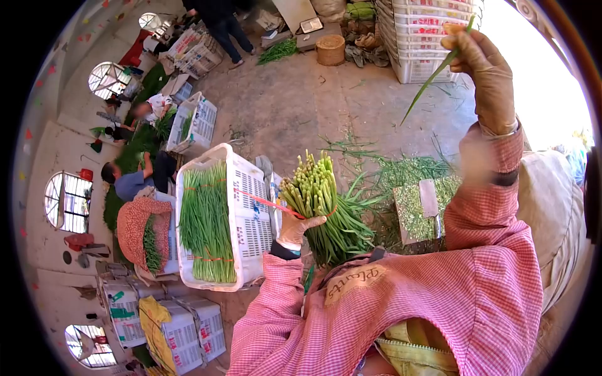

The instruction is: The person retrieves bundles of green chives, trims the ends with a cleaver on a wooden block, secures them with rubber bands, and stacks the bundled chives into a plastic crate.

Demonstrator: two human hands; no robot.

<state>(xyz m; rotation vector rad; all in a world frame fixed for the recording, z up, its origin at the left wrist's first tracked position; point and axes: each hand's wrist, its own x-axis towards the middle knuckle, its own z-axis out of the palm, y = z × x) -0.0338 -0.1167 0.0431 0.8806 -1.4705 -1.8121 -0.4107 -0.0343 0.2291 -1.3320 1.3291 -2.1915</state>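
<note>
My left hand (292,229), gloved, is wrapped round a thick bunch of garlic chives (316,194), its pale cut ends pointing up and its leaves hanging toward my body. A red band (260,199) goes round the bunch, and one strip of it stretches left to the white crate. High at the upper right, my right hand (481,59), in a tan glove, pinches a single long green leaf (433,81). Beside the bunch, the white crate (235,216) holds tied bundles of chives (207,219) laid flat.
A chopping board (407,216) covered in green scraps, with a cleaver (429,197) on it, lies to the right. Loose leaves (401,169) litter the floor. Stacked white crates (420,66) stand at the back. Several people sit at the left; another person (226,31) stands behind.
</note>
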